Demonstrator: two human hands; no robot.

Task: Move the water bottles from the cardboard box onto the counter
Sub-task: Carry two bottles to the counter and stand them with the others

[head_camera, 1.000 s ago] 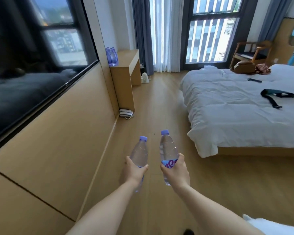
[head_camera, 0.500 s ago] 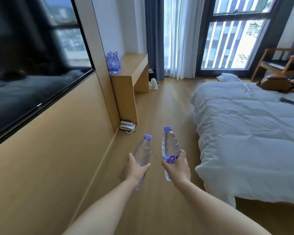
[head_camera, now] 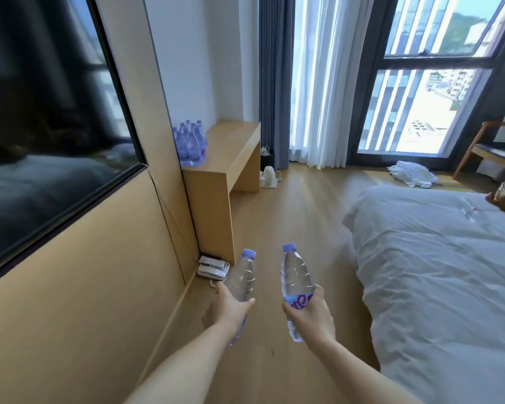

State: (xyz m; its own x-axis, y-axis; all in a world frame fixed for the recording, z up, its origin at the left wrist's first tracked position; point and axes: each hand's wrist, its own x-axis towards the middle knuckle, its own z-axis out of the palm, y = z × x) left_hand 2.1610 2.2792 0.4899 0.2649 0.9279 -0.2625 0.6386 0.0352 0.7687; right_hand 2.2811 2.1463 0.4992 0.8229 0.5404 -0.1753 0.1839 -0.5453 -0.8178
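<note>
Here the left hand (head_camera: 231,312) grips one water bottle (head_camera: 241,282) around its middle, fingers curled round it, cap tilted forward. The right hand (head_camera: 311,316) wraps another bottle (head_camera: 295,275) at its label in the same way. Both are held above the wooden floor (head_camera: 298,217). Ahead, a cluster of bottles (head_camera: 191,147) stands on the counter (head_camera: 231,150), beside the wall.

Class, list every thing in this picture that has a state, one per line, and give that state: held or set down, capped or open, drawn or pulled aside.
Left hand: grips a bottle.
Right hand: grips a bottle.
Left bottle: capped, held, tilted.
Right bottle: capped, held, near upright.
Bottles on counter: standing, capped, clustered.
Counter: bottles at its near end.
Curtains: pulled aside.
Telephone: lying on floor.
</note>
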